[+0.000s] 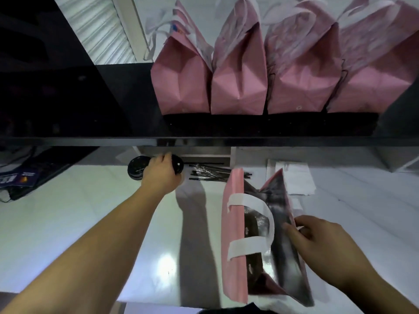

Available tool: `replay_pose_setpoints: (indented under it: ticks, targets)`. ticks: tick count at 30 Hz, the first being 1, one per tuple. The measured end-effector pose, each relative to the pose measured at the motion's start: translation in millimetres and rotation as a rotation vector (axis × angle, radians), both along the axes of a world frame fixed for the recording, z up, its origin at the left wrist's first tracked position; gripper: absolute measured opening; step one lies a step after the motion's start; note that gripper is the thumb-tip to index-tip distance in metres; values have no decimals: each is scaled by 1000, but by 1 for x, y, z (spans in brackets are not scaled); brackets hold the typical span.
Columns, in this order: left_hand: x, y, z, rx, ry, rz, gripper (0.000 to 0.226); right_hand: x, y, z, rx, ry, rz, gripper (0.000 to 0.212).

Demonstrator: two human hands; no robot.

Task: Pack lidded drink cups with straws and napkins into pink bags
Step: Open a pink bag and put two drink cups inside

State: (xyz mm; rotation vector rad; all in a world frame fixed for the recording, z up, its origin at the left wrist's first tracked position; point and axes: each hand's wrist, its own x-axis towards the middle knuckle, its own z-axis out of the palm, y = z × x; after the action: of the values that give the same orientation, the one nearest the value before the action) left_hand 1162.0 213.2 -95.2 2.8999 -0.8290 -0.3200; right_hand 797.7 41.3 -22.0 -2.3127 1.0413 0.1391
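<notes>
My left hand point(162, 174) reaches to the back of the white counter and grips a black-lidded drink cup point(176, 163); a second black-lidded cup point(136, 169) stands just left of it. An open pink bag point(234, 223) with white handles stands near the front edge, a dark lidded cup point(251, 225) visible inside. My right hand point(317, 239) pinches the bag's right rim, holding it open. Black wrapped straws point(209, 172) lie behind the bag. White napkins point(294, 177) lie to the right of the straws.
Several closed pink bags point(238, 82) stand in a row on the black raised shelf point(204, 140) above the counter. A dark keyboard and cards point(25, 177) sit at the left edge. The white counter point(79, 223) stretches under my left forearm.
</notes>
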Motion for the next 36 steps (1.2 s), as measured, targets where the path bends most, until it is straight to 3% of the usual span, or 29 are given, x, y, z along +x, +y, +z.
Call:
replay_pose_setpoints:
  ticks: [4, 10, 14, 19, 21, 23, 27, 33, 36]
  targets:
    - [18, -4, -9, 139, 6, -50, 77, 4, 2, 3, 16, 28, -60, 41]
    - [11, 0, 1, 76, 90, -14, 83, 6, 5, 7, 0, 31, -62, 36]
    - [-24, 20, 47, -173, 214, -120, 86, 3, 4, 7, 22, 6, -38, 33]
    - [-92, 39, 146, -603, 147, -263, 85, -2, 3, 6, 26, -26, 8, 31]
    - [-125, 27, 180, -674, 115, -369, 86, -3, 2, 5, 20, -20, 30, 28]
    - [-156, 7, 196, -612, 129, -506, 86, -4, -1, 5, 14, -21, 42, 28]
    - [-197, -38, 176, -264, 8, -701, 83, -9, -8, 5, 26, -27, 48, 28]
    - [-211, -70, 118, 76, 34, -736, 79, -13, -15, 0, 37, -54, 44, 28]
    - [-210, -75, 93, 218, -51, -717, 75, -15, -16, 0, 29, -75, 50, 31]
